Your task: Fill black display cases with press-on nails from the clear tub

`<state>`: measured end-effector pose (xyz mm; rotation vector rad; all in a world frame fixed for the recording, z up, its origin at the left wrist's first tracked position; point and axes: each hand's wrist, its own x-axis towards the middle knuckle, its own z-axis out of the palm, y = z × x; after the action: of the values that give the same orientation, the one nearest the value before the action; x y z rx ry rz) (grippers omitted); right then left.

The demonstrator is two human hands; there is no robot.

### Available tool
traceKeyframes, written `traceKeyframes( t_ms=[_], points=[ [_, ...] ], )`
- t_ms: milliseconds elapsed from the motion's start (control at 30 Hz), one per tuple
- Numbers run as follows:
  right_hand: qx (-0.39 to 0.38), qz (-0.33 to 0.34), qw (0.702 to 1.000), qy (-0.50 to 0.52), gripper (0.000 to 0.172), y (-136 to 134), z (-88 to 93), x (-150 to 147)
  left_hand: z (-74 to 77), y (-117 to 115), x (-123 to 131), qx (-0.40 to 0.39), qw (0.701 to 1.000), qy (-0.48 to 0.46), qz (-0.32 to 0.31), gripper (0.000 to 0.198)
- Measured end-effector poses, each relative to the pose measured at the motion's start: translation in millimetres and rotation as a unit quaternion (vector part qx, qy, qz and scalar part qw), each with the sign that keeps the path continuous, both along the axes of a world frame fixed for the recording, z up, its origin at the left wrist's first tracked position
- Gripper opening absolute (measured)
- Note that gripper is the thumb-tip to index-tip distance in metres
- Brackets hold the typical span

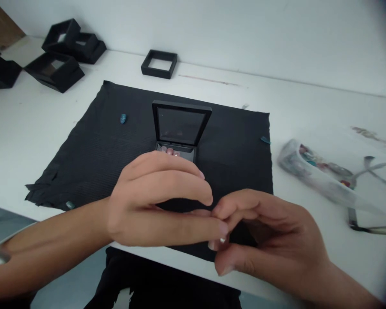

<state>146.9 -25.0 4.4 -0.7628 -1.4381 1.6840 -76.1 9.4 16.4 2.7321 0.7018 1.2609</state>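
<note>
A small pale glossy bit (223,240) shows at the fingertips, below the tip of the left thumb and low over the near edge of the cloth, mostly hidden by the fingers. It looks light, stiff and slick, so a gentle pinch at its edges would probably suit it better than pressure on its face. The left hand (138,193) is curved, its thumb straight and narrowly apart from the fingers above; the right hand (286,240) is half curled, its fingertips meeting the left thumb and its own thumb held apart below. Which hand bears the bit, I cannot tell. Just beyond the left hand stands a black case (182,124) with its lid raised and pink pieces (170,151) in its base; it seems light and rigid, best taken by the frame, as the clear pane could smudge or crack. The black cloth (238,146) beneath looks soft and apt to ruck. A blue piece (123,118) lies on it, left of the case; a plastic container (312,174) of mixed bits sits to the right, on the white table (309,107).
</note>
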Motion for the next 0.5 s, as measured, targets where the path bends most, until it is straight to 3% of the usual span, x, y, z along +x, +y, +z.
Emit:
traceKeyframes(
  t_ms=[67,133,200,267,367,500],
  points=[
    [0.023,-0.047,0.999,-0.016,0.045,2,1.2,2,-2.9,8,-4,0.052,0.998,-0.025,-0.025,0.012],
    [0.076,-0.125,0.987,-0.063,0.04,5,0.9,3,-4.3,16,-9,0.078,0.995,-0.069,-0.003,0.017],
    [0.145,-0.204,0.959,-0.134,0.037,11,-1.1,3,-3.9,25,-16,0.102,0.988,-0.116,0.03,0.023],
    [0.201,-0.241,0.928,-0.203,0.032,20,-4.4,-1,-2.8,31,-21,0.125,0.977,-0.155,0.076,0.018],
    [0.234,-0.2,0.91,-0.278,0.024,36,-9.1,-11,-3.3,35,-22,0.12,0.966,-0.193,0.125,0.007],
    [0.224,-0.166,0.89,-0.362,0.02,56,-14.4,-26,-10.6,34,-14,0.114,0.971,-0.199,0.063,0.011]
  ],
)
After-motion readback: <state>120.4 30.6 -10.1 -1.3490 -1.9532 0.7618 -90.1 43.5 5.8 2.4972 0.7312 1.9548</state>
